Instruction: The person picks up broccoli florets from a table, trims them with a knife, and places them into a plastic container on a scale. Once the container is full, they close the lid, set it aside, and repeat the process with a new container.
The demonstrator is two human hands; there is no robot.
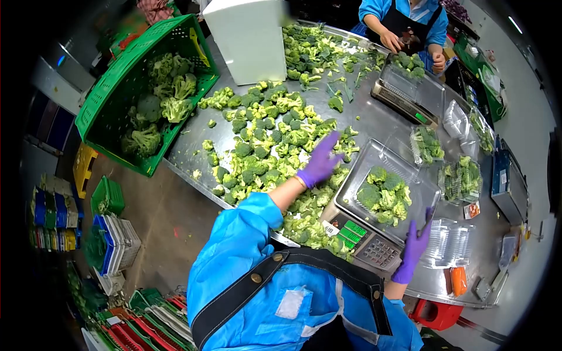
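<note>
My left hand [319, 162], in a purple glove, reaches over the heap of broccoli florets [263, 140] on the metal table, its fingers apart. Beside the right edge of the metal tray [366, 158] is my right hand [414, 248], also gloved in purple, fingers spread and holding nothing. Broccoli florets [386, 196] lie piled in the tray, which rests on a scale [374, 251] with a lit green display. Whether my left fingertips touch any florets is hard to tell.
A green crate [117, 88] of broccoli stands at the left, by a white bin [249, 44]. A co-worker [404, 26] is at a second scale [404, 99]. Filled clear boxes [461, 180] and empty clear trays [448, 243] lie right of my tray.
</note>
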